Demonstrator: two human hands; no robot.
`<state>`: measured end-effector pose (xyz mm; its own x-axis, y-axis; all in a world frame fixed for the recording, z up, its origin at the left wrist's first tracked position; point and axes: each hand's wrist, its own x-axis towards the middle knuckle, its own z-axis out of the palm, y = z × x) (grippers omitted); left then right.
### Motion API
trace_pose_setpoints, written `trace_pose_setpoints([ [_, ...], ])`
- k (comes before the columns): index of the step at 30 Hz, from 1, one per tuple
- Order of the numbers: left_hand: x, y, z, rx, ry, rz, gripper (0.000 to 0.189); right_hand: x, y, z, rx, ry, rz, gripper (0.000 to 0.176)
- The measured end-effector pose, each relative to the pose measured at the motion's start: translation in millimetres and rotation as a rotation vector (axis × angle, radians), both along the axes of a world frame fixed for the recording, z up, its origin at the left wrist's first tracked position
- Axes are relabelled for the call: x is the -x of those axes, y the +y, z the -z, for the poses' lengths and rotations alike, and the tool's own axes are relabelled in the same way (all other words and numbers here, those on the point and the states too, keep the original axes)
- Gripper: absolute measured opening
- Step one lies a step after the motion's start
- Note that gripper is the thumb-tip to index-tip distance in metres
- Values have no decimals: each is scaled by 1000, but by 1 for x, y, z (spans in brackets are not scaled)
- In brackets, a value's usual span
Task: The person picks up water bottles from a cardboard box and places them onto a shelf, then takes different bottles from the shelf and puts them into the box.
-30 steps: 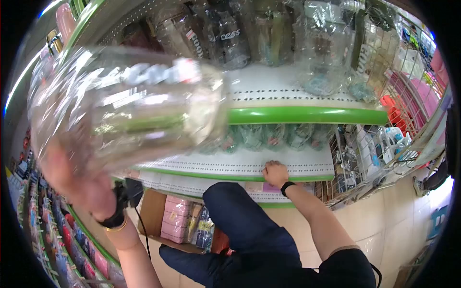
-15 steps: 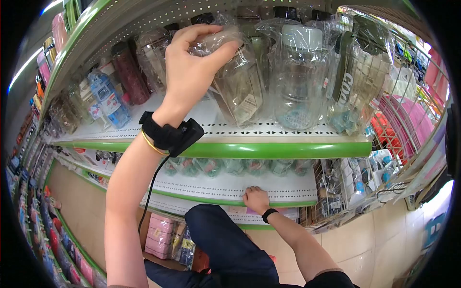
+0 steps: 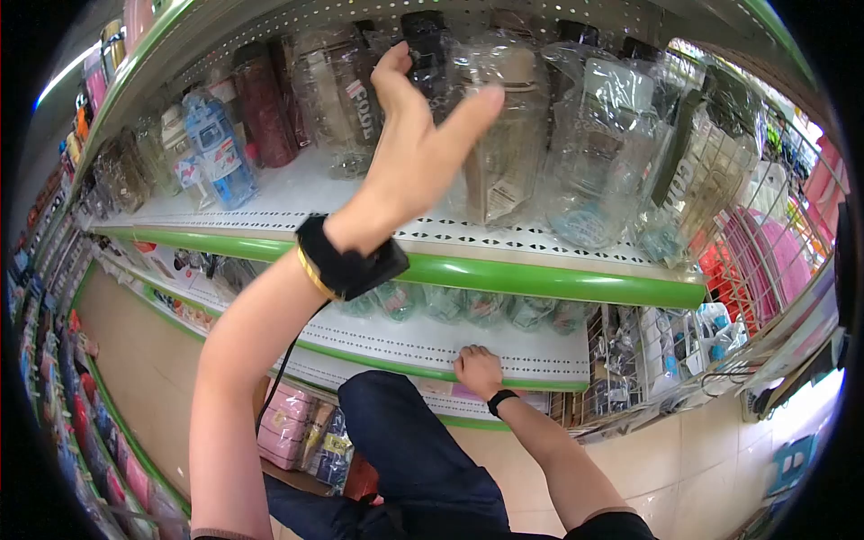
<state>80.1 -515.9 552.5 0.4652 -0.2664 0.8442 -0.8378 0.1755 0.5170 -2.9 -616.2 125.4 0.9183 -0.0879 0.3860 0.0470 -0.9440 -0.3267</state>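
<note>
Upper shelf: white perforated metal shelf with a green front edge (image 3: pixel 558 281), spanning the view and stocked with film-wrapped bottles.
Left end: blue-and-white plastic bottle (image 3: pixel 216 148) stands upright near the front edge. A tall dark red bottle (image 3: pixel 264 108) stands just behind it, toward the back edge.
Floor, lower left: brown cardboard box (image 3: pixel 274 396) holding pink wrapped packs.
Left of centre: clear wrapped bottle with dark lettering (image 3: pixel 349 103), upright, just left of the raised hand.
Wrist: black strap-on band (image 3: pixel 351 261) with a gold bangle beside it. A black cable hangs from it along the forearm.
Left hand (image 3: pixel 418 153): raised before the upper shelf, spread wide, fingers straight, thumb apart. It holds nothing.
Right hand (image 3: pixel 477 369): narrow, fingers curled in, knuckles up, resting on the front edge of the lower shelf. Nothing is seen in it.
Centre: clear plastic bottle with a beige lid (image 3: pixel 517 148), upright on the upper shelf, mid-depth. The left fingertips overlap its wrap; contact cannot be confirmed.
Lower shelf: white perforated lower shelf with a green lip (image 3: pixel 540 358), directly beneath the upper shelf.
Right of centre: clear wrapped jug with a pale lid (image 3: pixel 605 148), touching the beige-lidded bottle's wrap.
Right end: clear bottle with a dark strap (image 3: pixel 711 171), upright at the shelf's right corner.
Far right: wire mesh basket (image 3: pixel 778 225) holding pink and red goods.
</note>
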Motion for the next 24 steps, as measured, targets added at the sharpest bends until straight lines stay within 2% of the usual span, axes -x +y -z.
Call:
trace_pose_setpoints([
  [1,9,13,4,-79,-196,-146,97,0,0,-1,-1,0,5,18],
  [3,23,46,23,-76,-577,-294,91,1,2,-2,2,7,1,17],
  [5,52,90,49,-148,-729,-365,74,1,3,-4,-20,19,12,17],
  [7,60,141,99,-321,-1076,-448,78,1,2,-1,-12,65,14,18],
  [9,58,193,164,-482,-1356,-499,62,-3,1,3,-1,93,30,20],
  [10,59,219,187,-624,-1327,-542,52,-4,0,7,-2,100,32,21],
  [11,61,242,211,-774,-1282,-586,43,-5,-2,9,-2,124,31,21],
  [15,59,319,306,-852,-251,-819,30,-5,2,-1,80,207,32,19],
  [16,66,339,333,-885,-200,-837,30,-6,1,-1,69,179,23,17],
  [18,63,371,386,-838,118,-955,35,-9,3,-3,90,148,23,16],
  [19,65,382,412,-847,136,-959,35,-11,4,-4,89,163,11,16],
  [21,78,396,460,-984,592,-1008,42,-9,2,-3,108,144,12,15],
  [22,84,398,472,-989,611,-1000,42,-9,2,-2,120,143,10,14],
  [24,85,394,497,-1283,1039,-741,55,-9,2,-1,138,162,17,14],
])
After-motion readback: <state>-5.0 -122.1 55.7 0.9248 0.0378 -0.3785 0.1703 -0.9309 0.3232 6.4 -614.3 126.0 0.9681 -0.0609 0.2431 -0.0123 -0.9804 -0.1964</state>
